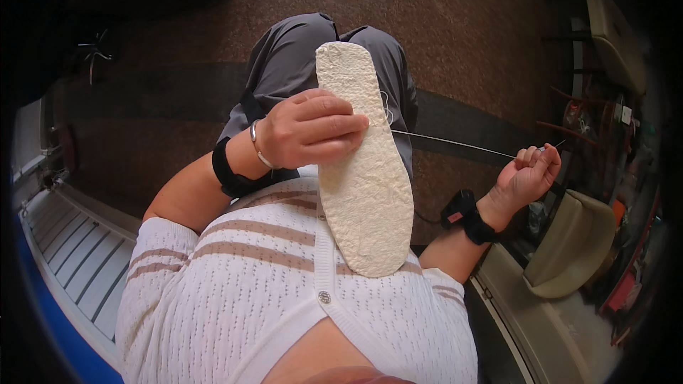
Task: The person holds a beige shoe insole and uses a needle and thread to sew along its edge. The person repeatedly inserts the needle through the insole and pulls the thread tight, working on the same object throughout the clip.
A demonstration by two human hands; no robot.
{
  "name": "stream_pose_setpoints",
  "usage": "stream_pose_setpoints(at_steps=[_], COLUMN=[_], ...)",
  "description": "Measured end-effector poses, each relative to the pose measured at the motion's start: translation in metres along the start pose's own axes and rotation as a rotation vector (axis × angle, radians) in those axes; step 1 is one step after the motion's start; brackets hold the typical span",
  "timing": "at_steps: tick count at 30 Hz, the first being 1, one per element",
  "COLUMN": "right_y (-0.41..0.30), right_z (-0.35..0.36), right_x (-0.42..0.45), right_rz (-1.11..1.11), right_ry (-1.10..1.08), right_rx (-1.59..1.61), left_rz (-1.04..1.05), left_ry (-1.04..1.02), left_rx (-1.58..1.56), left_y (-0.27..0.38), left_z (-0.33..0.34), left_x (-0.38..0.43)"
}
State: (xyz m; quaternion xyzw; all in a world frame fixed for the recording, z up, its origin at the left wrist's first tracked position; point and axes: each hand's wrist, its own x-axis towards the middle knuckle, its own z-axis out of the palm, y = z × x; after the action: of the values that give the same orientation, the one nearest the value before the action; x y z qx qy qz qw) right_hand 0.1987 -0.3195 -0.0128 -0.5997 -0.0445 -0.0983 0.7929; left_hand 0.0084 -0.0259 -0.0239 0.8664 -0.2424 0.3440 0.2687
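A cream-coloured, stitched fabric insole (pixel 371 197) lies lengthwise in front of my chest and over my thighs. My left hand (pixel 315 128) grips it by its left edge near the middle, fingers over the upper face, thumb hidden. A white thread (pixel 453 142) runs taut from the insole's right edge out to my right hand (pixel 528 173), which is raised far to the right. Between the fingertips of that hand sits a thin needle (pixel 560 143), its tip pointing outwards. A loose loop of thread (pixel 388 108) hangs beside the insole's upper right edge.
Beige chair seats (pixel 571 245) and a cluttered rack (pixel 587 117) stand at the right. A white slatted surface (pixel 80 250) with a blue edge is at the lower left. Beyond my knees is a brown speckled floor (pixel 427 16) with a dark band. My right wrist wears a black strapped device (pixel 464 216).
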Motion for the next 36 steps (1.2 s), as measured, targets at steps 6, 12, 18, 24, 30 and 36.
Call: stream_pose_setpoints(at_steps=[6,12,18,24,30,36], right_y=[0.0,-0.002,0.003,-0.017,0.003,0.004], right_z=[0.006,0.012,0.016,0.079,0.099,0.103], right_x=[0.0,-0.002,-0.022,-0.071,-0.079,-0.08], right_rz=[0.0,-0.01,0.042,0.093,0.283,0.143], right_ry=[-0.069,-0.088,-0.29,-0.875,-0.84,-0.935], right_rx=[-0.056,-0.014,-0.017,-0.38,-0.223,-0.279], left_rz=[0.04,-0.021,-0.018,0.0,0.014,0.008], left_ry=[0.048,0.005,-0.006,0.001,0.011,0.015], left_rx=[0.023,0.09,0.075,0.098,0.096,0.081], left_y=[-0.004,-0.002,-0.001,0.001,0.001,0.001], left_z=[0.001,-0.004,-0.002,-0.003,-0.001,-0.001], left_x=[-0.005,-0.003,0.0,0.0,-0.002,-0.002])
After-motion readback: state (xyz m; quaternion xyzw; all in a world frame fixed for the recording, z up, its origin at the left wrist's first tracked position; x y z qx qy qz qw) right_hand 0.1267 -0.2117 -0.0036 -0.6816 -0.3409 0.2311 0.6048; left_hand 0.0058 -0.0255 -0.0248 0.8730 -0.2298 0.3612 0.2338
